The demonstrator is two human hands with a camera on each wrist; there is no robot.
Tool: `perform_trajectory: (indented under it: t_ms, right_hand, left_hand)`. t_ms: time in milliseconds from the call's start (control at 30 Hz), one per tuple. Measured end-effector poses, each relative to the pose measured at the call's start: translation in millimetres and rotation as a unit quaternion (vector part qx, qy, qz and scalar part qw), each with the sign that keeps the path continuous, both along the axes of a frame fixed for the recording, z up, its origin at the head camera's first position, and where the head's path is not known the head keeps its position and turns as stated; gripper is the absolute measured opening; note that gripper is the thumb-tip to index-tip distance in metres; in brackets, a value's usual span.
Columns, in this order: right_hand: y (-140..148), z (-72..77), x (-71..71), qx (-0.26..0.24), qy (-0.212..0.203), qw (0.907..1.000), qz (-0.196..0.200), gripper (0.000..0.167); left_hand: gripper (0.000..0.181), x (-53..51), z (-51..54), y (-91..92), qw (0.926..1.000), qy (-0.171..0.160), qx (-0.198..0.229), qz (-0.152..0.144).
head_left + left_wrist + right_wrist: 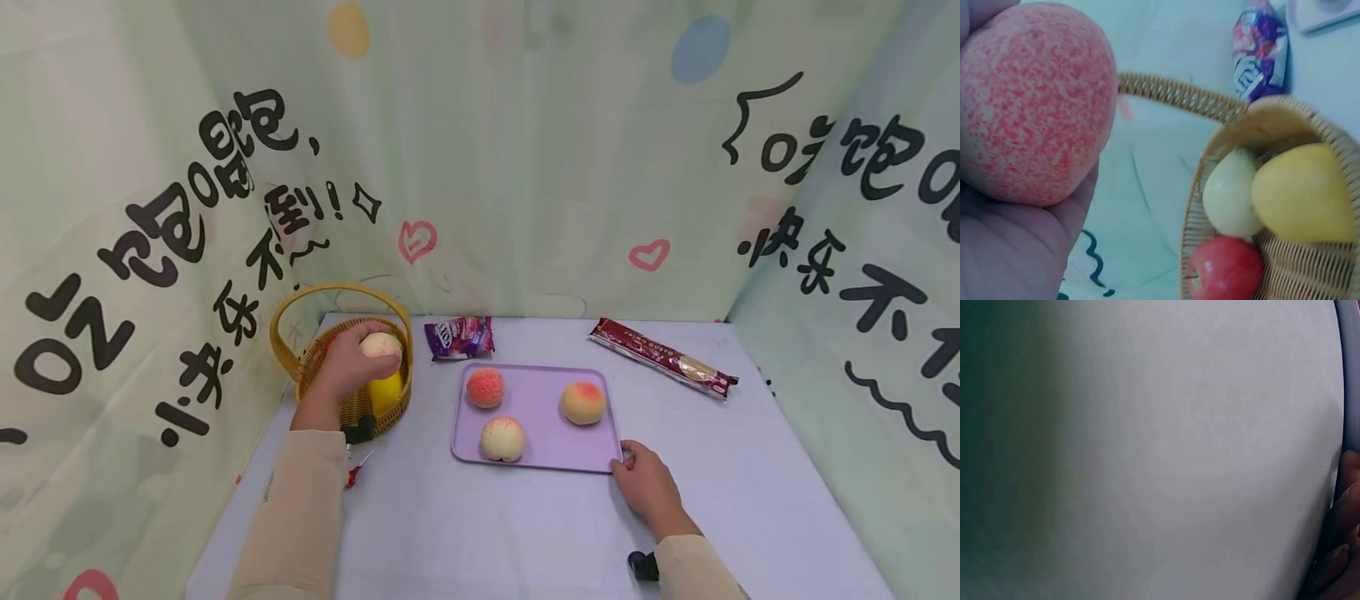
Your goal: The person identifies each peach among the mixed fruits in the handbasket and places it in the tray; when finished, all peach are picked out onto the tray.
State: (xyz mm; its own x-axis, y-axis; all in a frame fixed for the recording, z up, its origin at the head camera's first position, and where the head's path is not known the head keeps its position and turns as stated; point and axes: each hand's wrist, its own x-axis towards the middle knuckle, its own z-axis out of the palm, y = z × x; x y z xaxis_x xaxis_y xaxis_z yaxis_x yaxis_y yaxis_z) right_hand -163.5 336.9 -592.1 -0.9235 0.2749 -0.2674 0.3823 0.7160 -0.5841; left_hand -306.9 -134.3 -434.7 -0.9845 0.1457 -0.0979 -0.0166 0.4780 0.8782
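Note:
My left hand [347, 367] grips a pale peach with pink speckles [381, 345] above the wicker basket [290, 358]. In the left wrist view the same peach [1041, 106] lies against the palm, its speckled side facing the camera. Inside the basket are a yellow fruit [1304, 192], a pale green pear [1233, 195] and a red apple [1225, 269]. My right hand [651, 487] holds the purple tray [540, 450] by its near right corner. On that tray sit a red-pink peach [485, 388], a cream peach [502, 439] and a yellow-orange peach [583, 403].
A purple snack packet [459, 338] lies between basket and tray at the back. A long dark-red packet [663, 358] rests at the back right. Partly hidden by the left forearm is a small red-wrapped item [353, 476]. Printed curtains surround the white table [465, 533].

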Motion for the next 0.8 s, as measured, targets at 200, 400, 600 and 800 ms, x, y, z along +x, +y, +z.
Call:
perform_trajectory:
  t_ms: [200,400,600,800]
  right_hand:
    - [0,-0.1,-0.4,0.002,-0.001,1.0,0.004,0.053]
    - [0,0.1,-0.4,0.001,0.0,1.0,0.004,0.054]
    - [0,1.0,-0.4,-0.003,-0.002,1.0,0.005,0.055]
    - [-1,0.5,-0.4,-0.002,0.0,1.0,0.005,0.055]
  left_hand:
    - [0.065,9.9,-5.7,14.5,1.0,-0.006,0.002,-0.001]
    - [0.061,17.2,-15.9,28.6,0.9999,-0.006,0.011,-0.007]
    - [0.059,26.0,-29.5,46.1,0.9996,0.002,0.021,-0.019]
    - [0.056,34.7,-41.9,65.2,0.9983,0.018,0.042,-0.036]
